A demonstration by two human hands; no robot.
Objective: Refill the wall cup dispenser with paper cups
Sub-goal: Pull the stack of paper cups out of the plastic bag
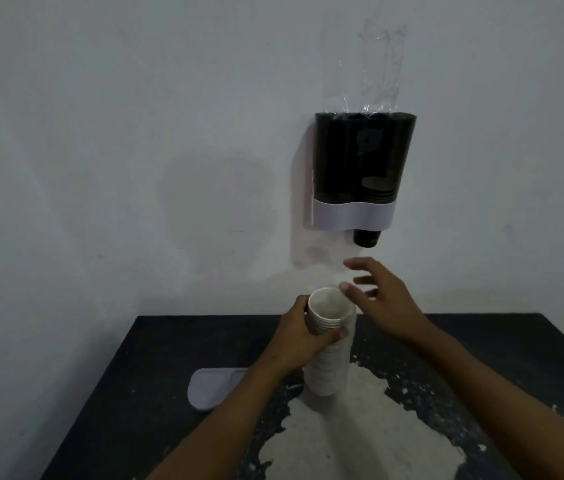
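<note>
Two hands are working over the dark table [176,344]. No writing is showing clearly enough to read on anything. At the left, a pale lid [209,386] is lying flat with open tabletop around it. Your left hand [303,336] is gripping the stack of paper cups [329,355], fingers curled round it just below the rim. Your right hand [382,299] is hovering beside the rim, fingers spread. Above it, the dispenser [360,171] is hanging on the wall [100,133], clear plastic [377,71] sticking out of its open top.
</note>
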